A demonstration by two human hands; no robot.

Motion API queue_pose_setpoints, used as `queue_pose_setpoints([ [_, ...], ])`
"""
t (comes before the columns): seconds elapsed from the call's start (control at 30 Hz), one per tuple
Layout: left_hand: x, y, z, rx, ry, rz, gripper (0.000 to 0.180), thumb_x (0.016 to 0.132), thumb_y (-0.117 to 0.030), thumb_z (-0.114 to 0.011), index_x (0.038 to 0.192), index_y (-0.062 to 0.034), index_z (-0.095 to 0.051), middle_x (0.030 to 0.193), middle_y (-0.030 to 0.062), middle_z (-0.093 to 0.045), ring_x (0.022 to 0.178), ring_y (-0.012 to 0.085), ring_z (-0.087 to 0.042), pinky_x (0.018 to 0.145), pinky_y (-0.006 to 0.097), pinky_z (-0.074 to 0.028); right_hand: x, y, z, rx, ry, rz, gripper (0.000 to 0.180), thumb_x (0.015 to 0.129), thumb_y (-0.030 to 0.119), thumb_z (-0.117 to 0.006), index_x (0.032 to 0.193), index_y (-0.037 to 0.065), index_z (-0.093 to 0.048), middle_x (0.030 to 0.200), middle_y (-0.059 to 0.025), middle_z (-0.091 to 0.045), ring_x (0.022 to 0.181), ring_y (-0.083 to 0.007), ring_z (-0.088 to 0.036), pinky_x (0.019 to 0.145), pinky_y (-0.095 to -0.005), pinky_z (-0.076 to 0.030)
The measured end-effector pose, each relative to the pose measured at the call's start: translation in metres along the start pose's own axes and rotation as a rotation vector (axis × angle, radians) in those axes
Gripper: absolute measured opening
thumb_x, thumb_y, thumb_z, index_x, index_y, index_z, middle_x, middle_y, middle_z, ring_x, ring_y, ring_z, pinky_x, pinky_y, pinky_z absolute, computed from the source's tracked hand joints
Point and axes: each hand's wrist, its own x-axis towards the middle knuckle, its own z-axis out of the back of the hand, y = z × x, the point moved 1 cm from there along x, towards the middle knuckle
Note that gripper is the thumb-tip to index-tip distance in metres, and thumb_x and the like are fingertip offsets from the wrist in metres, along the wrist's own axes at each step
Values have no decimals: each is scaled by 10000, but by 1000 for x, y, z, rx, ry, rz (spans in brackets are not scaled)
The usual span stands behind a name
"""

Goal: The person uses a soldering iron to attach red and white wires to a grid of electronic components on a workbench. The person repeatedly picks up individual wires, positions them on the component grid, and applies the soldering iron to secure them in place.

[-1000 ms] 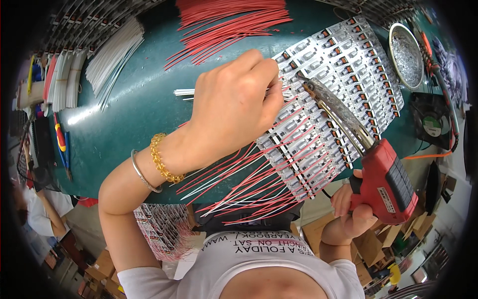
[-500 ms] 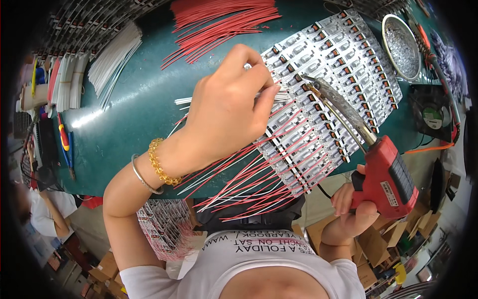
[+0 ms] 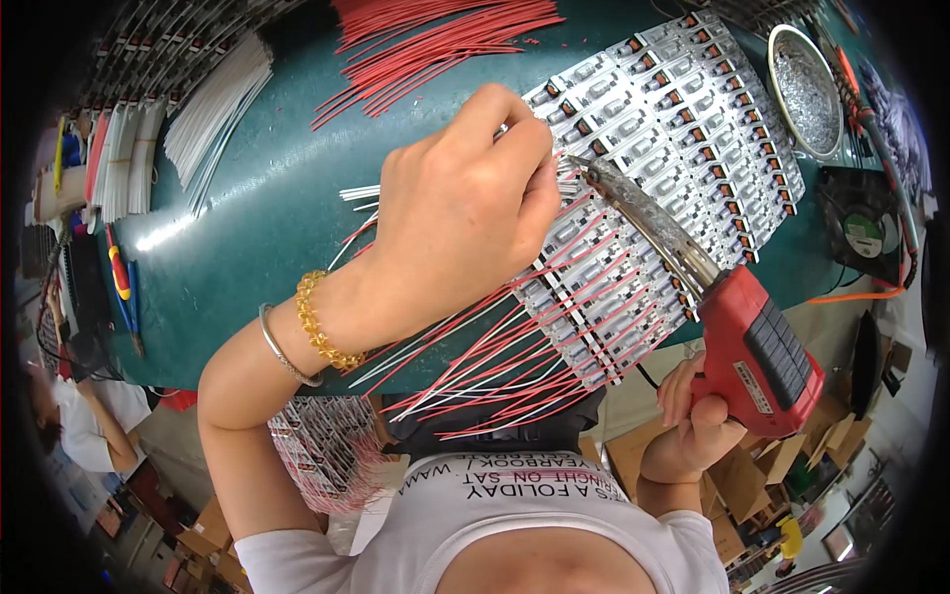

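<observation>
At frame centre, the left hand (image 3: 460,213) pinches a wire steady on the circuit-board panel (image 3: 663,168) while the right hand (image 3: 693,421) grips the red soldering gun (image 3: 757,351), whose tip should touch only that joint.

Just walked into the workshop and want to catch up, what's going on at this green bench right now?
A person is soldering wires onto a panel of small circuit boards lying on the green table. The right hand holds a red soldering gun, its long tip reaching to the boards beside the left hand. The left hand pinches a wire at that spot. Many red and white wires already hang from the nearer rows. Loose red wires and white wires lie farther back.
</observation>
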Motion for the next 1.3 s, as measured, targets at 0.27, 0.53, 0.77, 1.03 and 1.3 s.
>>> queue_pose_setpoints([
  [0.27, 1, 1, 2, -3, 7, -5, 91, 692, 18, -645, 705, -8, -560, 792, 79, -563, 634, 218, -573, 537, 299, -460, -2, 4, -7, 33, -74, 65, 767, 802, 519, -608, 1117, -158, -431, 468, 6, -433, 355, -77, -402, 363, -207, -338],
  [0.53, 1, 0, 1, 0, 4, -7, 91, 693, 13, -646, 704, -11, -559, 790, 78, -565, 635, 219, -577, 541, 304, -462, 0, -1, -3, 68, -25, 78, 785, 800, 526, -600, 1144, -154, -414, 467, 5, -425, 354, -82, -404, 369, -211, -353],
  [0.77, 3, -2, 4, 4, -10, -32, 76, 709, -11, -662, 732, -16, -590, 839, 81, -565, 604, 185, -571, 507, 280, -447, -4, -2, 3, 104, -44, 58, 822, 789, 565, -589, 1167, -140, -401, 459, 8, -422, 349, -86, -395, 372, -219, -356],
  [1.03, -3, -7, 1, -63, 43, -7, 79, 719, 6, -664, 734, 3, -586, 881, 82, -564, 619, 161, -576, 515, 261, -455, -13, -6, 11, 113, -53, 29, 829, 790, 587, -572, 1164, -135, -407, 450, 10, -419, 350, -85, -390, 375, -222, -352],
  [1.3, -6, -8, -3, -3, 21, -24, 97, 706, 20, -659, 717, -3, -565, 844, 80, -571, 618, 177, -589, 533, 270, -480, -11, -2, 7, 53, -22, -16, 756, 799, 549, -592, 1120, -116, -430, 465, -6, -435, 352, -91, -399, 372, -221, -353],
])
